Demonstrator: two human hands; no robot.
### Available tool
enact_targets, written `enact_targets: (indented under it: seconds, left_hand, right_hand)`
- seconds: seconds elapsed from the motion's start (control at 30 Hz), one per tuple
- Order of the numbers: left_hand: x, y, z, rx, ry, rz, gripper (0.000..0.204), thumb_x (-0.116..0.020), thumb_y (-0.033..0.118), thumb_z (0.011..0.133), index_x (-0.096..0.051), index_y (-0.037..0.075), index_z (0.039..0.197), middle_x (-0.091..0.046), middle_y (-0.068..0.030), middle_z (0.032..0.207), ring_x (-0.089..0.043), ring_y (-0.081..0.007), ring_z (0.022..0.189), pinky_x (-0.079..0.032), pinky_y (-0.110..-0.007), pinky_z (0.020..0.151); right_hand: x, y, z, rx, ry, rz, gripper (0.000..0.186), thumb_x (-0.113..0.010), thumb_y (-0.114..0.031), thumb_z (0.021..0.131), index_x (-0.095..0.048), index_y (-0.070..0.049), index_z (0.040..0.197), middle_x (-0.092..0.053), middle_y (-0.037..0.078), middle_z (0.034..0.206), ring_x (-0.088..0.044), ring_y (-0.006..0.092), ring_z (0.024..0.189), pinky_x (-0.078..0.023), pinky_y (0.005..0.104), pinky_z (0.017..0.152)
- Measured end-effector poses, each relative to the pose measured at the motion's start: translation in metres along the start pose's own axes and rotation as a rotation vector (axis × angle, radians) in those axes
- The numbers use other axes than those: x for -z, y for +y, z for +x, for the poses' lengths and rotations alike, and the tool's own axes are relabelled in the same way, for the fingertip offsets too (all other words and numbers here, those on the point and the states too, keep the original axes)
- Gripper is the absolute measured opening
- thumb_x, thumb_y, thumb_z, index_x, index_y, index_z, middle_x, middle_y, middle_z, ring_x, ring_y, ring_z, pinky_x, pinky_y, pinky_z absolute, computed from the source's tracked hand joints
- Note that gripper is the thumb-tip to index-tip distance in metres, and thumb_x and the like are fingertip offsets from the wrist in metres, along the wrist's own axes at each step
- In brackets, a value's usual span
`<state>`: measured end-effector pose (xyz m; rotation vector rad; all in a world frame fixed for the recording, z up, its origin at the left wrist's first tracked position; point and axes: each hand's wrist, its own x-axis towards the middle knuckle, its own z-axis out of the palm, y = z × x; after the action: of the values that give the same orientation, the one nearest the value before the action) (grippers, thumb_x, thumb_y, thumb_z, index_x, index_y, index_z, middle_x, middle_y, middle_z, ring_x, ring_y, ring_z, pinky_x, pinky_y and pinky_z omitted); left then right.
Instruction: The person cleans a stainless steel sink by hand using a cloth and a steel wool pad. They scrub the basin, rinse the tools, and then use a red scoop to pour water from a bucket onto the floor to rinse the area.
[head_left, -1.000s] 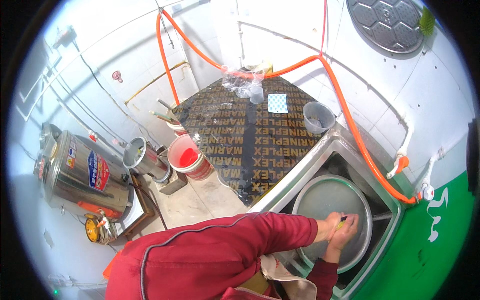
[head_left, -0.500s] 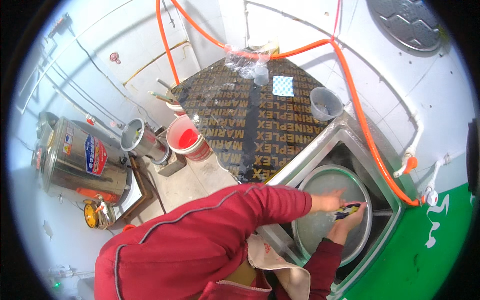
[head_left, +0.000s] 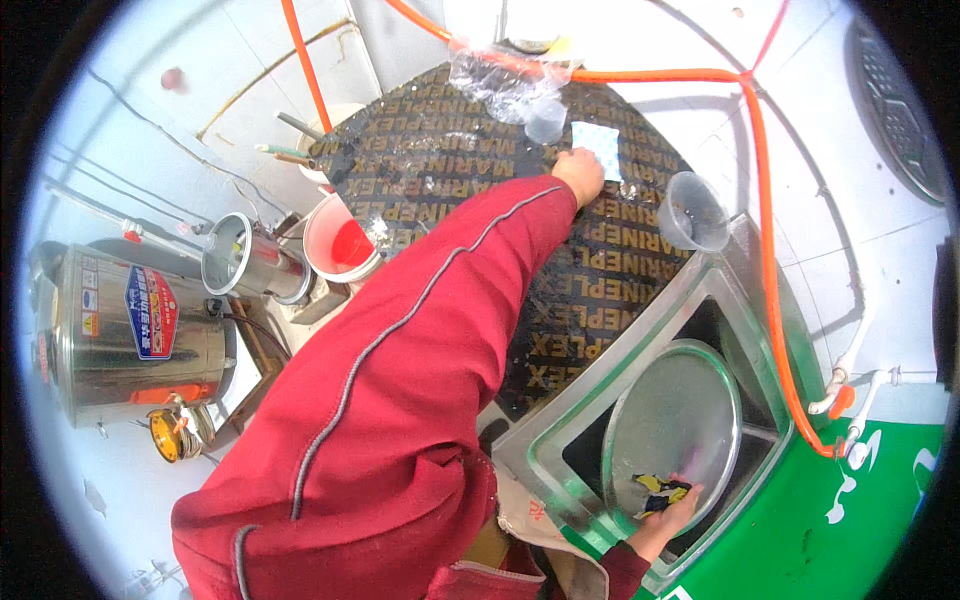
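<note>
My left arm stretches across to the dark board, where my left hand [head_left: 582,176] is curled closed against the left edge of a blue-and-white checkered cloth [head_left: 603,143]. The cloth lies flat; the fingertips are partly hidden. My right hand [head_left: 668,522] grips a limp black-and-yellow piece [head_left: 658,492], whose kind I cannot make out. It hangs over the near part of a round metal basin [head_left: 690,400]. Murky liquid shows in the basin, which stands tilted in the view inside a steel sink [head_left: 547,455].
Past the cloth lie a clear plastic bag [head_left: 500,80] and a small clear cup [head_left: 545,121]. A clear plastic bowl [head_left: 694,212] stands by the sink corner. An orange hose [head_left: 765,220] runs down the right wall. Left: a red-and-white bucket [head_left: 342,240] and steel drum [head_left: 140,330].
My left hand has left the basin and reached forward and left to the checkered cloth. My right hand keeps the black-and-yellow piece, now nearer me. The whole view has shifted.
</note>
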<state>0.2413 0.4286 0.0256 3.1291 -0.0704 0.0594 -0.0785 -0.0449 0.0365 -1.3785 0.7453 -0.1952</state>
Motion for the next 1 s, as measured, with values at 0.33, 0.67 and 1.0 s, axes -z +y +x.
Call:
enact_targets:
  seconds: [0.33, 0.67, 1.0]
  left_hand:
    - [0.075, -0.111, -0.119, 0.054, 0.291, -0.542, 0.035, -0.053, 0.023, 0.081, -0.056, 0.010, 0.113, -0.064, -0.0193, 0.090, -0.062, -0.0375, 0.085, -0.050, -0.045, 0.075]
    - [-0.026, -0.185, -0.451, 1.136, 0.415, -1.260, 0.030, -0.048, 0.009, 0.081, -0.053, -0.001, 0.109, -0.061, -0.0097, 0.076, -0.058, -0.0148, 0.055, -0.048, -0.028, 0.048]
    - [-0.088, -0.111, -0.389, 1.138, 0.156, -1.821, 0.028, -0.045, 0.009, 0.083, -0.053, -0.003, 0.106, -0.064, -0.0145, 0.085, -0.062, -0.0228, 0.061, -0.052, -0.035, 0.048]
  right_hand:
    - [-0.009, -0.006, -0.013, -0.204, -0.441, 0.341, 0.047, -0.044, -0.047, 0.092, -0.056, -0.004, 0.107, -0.061, 0.012, 0.107, -0.060, 0.0273, 0.096, -0.052, 0.0449, 0.078]
    - [-0.062, -0.039, -0.007, -0.247, -0.372, -0.018, 0.035, -0.059, -0.025, 0.082, -0.056, -0.011, 0.114, -0.059, 0.010, 0.114, -0.057, 0.0296, 0.103, -0.046, 0.0519, 0.084]
    - [-0.157, -0.071, -0.020, -0.287, -0.576, -0.021, 0.033, -0.057, -0.033, 0.088, -0.056, -0.013, 0.115, -0.059, 0.008, 0.118, -0.056, 0.0281, 0.108, -0.045, 0.0511, 0.086]
